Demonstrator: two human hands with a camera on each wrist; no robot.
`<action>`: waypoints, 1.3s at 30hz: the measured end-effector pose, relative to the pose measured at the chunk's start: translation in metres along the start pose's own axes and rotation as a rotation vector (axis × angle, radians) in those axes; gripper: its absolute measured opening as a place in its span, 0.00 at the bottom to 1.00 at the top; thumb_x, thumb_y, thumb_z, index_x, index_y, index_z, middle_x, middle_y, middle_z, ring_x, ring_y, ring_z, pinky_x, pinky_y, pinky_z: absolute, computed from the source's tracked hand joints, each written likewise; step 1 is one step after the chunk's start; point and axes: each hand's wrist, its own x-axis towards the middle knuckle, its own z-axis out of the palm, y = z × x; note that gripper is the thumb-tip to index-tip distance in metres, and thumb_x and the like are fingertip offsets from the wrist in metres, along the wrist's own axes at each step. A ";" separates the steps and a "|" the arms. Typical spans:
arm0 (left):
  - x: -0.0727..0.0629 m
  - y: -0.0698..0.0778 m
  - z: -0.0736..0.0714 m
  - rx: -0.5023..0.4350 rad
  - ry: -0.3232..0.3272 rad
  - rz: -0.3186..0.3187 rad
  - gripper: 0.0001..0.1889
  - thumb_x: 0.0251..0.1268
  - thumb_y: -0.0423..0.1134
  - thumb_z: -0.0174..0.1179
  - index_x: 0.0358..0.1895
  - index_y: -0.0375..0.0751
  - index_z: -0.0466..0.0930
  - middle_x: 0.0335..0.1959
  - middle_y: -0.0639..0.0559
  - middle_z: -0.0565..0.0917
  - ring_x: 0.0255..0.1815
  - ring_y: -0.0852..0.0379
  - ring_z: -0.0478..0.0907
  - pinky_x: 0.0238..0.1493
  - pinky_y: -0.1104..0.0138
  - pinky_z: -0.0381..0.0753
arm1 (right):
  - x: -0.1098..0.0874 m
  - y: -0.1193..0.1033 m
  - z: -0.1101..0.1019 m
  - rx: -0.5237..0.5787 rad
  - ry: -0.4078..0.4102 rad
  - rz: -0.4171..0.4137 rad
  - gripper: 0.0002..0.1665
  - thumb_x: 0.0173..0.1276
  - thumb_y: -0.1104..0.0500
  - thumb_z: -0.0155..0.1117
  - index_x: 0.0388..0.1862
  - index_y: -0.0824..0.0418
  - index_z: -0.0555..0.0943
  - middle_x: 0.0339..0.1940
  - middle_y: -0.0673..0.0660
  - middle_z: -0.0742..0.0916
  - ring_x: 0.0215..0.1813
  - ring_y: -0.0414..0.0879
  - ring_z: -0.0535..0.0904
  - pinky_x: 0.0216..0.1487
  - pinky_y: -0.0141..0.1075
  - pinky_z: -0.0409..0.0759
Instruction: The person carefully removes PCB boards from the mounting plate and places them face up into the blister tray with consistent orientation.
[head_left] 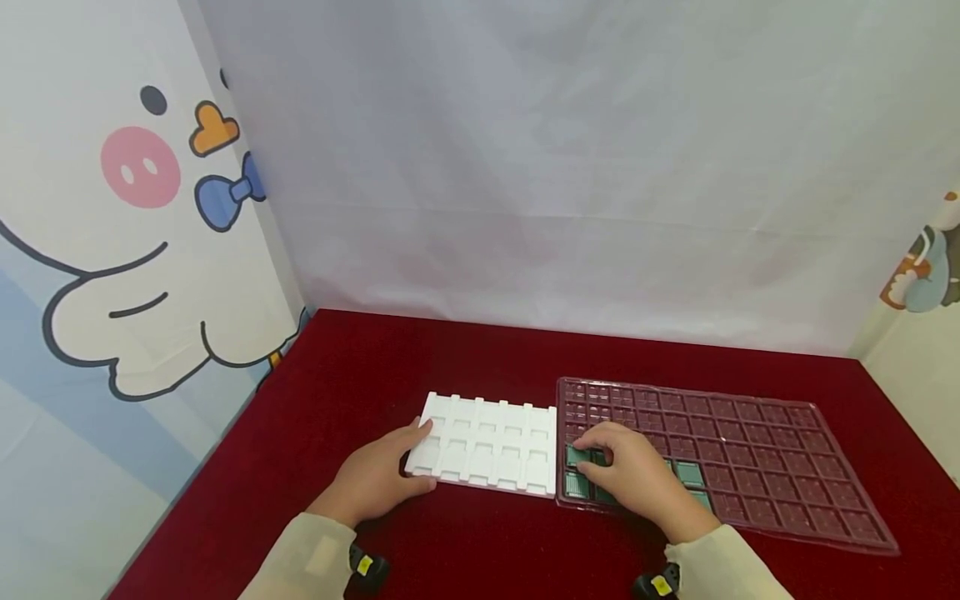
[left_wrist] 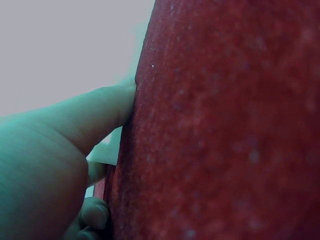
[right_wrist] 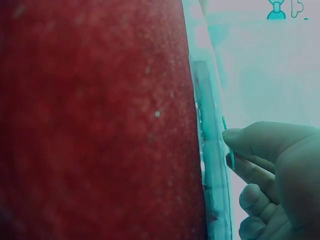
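Note:
My left hand [head_left: 382,471] holds the left end of a white slotted tray [head_left: 495,442], with the thumb at its front edge and a finger over its left side. The left wrist view shows that thumb [left_wrist: 107,105] along the tray's edge. My right hand [head_left: 633,471] pinches a small, thin green board [right_wrist: 231,156] between thumb and fingers. It is over the left part of a clear plastic compartment tray [head_left: 757,450], just above its surface. More green boards [head_left: 688,474] lie in the compartments around the hand, some partly hidden by it.
Both trays lie side by side on a red cloth-covered table [head_left: 480,550], their edges meeting. Behind rises a pale hanging curtain [head_left: 555,183]. A cartoon-printed curtain [head_left: 142,275] closes off the left, and another printed panel [head_left: 915,350] stands at the right.

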 end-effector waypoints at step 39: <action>0.001 0.003 -0.002 0.018 -0.025 -0.003 0.44 0.59 0.47 0.76 0.79 0.50 0.66 0.80 0.50 0.65 0.76 0.47 0.65 0.72 0.47 0.68 | -0.010 -0.007 -0.016 -0.006 0.037 -0.003 0.13 0.67 0.61 0.75 0.51 0.57 0.89 0.54 0.51 0.86 0.30 0.43 0.69 0.32 0.38 0.71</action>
